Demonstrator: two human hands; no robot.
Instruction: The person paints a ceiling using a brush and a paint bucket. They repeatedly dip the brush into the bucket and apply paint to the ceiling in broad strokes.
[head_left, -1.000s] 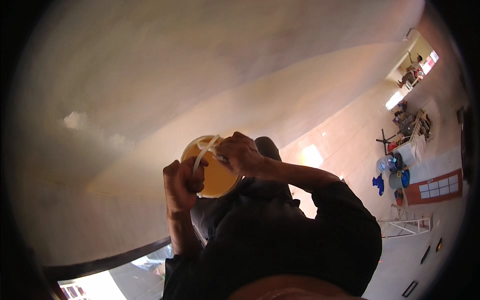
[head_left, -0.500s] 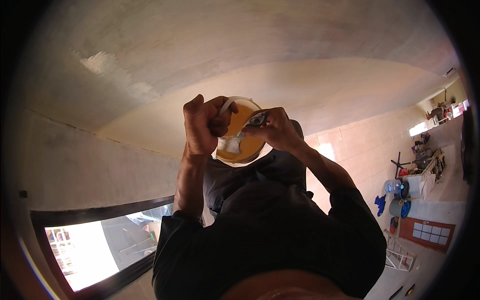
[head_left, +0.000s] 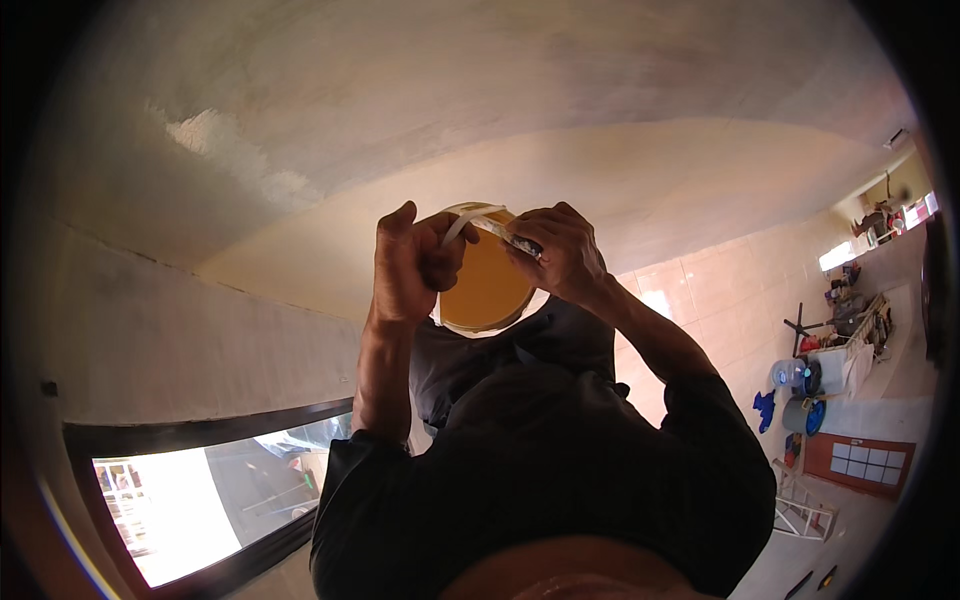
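My left hand (head_left: 412, 258) is closed round the curved white handle (head_left: 460, 222) of a round bucket, thumb pointing up. The bucket (head_left: 487, 290) hangs in front of my lap, and its inside looks yellow-orange. In my right hand (head_left: 565, 250), at the bucket's right rim, is a putty knife (head_left: 523, 243) with a grey, white-smeared grip. Its blade points left across the far part of the opening and is mostly hidden. Beyond both hands rises a plastered wall (head_left: 380, 130), with a rough whiter patch (head_left: 205, 135) at upper left.
A dark-framed window (head_left: 210, 490) is at lower left. Pale floor tiles (head_left: 720, 280) stretch to the right. Farther right stand a clear water jug (head_left: 788, 374), tubs, a blue cloth (head_left: 764, 410), a white metal rack (head_left: 805, 505) and a reddish-brown door (head_left: 858, 465).
My right hand has turned the putty knife up out of the bucket's middle to its far rim. The white paste seen on the blade no longer shows. My left hand has shifted slightly.
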